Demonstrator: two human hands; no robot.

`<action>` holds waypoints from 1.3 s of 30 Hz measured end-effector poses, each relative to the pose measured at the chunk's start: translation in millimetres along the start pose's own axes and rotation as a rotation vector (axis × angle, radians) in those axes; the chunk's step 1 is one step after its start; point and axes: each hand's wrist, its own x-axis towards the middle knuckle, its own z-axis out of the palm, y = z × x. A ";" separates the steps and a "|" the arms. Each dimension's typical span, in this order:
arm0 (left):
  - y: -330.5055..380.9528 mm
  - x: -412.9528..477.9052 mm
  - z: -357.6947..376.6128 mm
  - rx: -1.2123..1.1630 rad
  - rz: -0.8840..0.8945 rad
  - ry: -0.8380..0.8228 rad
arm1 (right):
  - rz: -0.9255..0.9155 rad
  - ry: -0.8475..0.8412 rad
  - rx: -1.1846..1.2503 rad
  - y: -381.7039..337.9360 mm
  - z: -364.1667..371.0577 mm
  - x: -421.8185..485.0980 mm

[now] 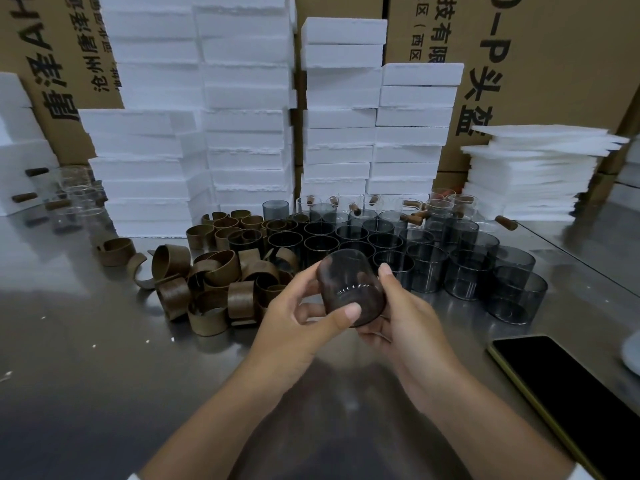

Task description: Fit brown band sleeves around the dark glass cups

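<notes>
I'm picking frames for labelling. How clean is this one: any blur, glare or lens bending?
Head view: the cup, gripped by the left hand and right hand, looks slightly motion-blurred; the foam stacks and cartons lean and bow toward the edges, a wide-angle effect; the steel table carries soft reflections of the foam, no harsh glare, and darkens near the bottom.

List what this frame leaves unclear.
Head view, dark glass cup: whether it is sleeved yet; blurred, with left hand and right hand over its sides.
Head view, phone: cut off by the right edge.
Head view, white object: mostly cut off by the right edge.
</notes>
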 end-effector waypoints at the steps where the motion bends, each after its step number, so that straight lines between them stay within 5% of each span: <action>1: 0.8 -0.4 0.3 -0.003 -0.002 0.003 | 0.000 -0.001 -0.001 0.1 0.8 0.2; 13: 4.5 -0.2 -1.1 -0.080 -0.118 0.152 | -0.108 -0.152 -0.142 5.6 3.1 -2.2; 25: 5.8 0.1 0.4 0.009 -0.116 0.163 | -0.121 -0.098 -0.118 5.6 4.3 -3.5; 28: 5.3 0.6 -2.9 0.143 -0.030 0.168 | -0.109 -0.046 -0.058 6.0 2.5 -0.6; 32: -2.1 3.6 -28.3 0.655 0.164 0.596 | -0.052 0.013 0.022 5.3 -1.7 3.1; 35: -6.7 6.1 -46.4 1.003 0.061 0.714 | -0.035 0.010 0.026 5.0 -1.8 1.6; 39: -10.4 6.1 -55.4 1.151 -0.137 0.673 | -0.035 -0.001 0.003 5.7 0.6 0.5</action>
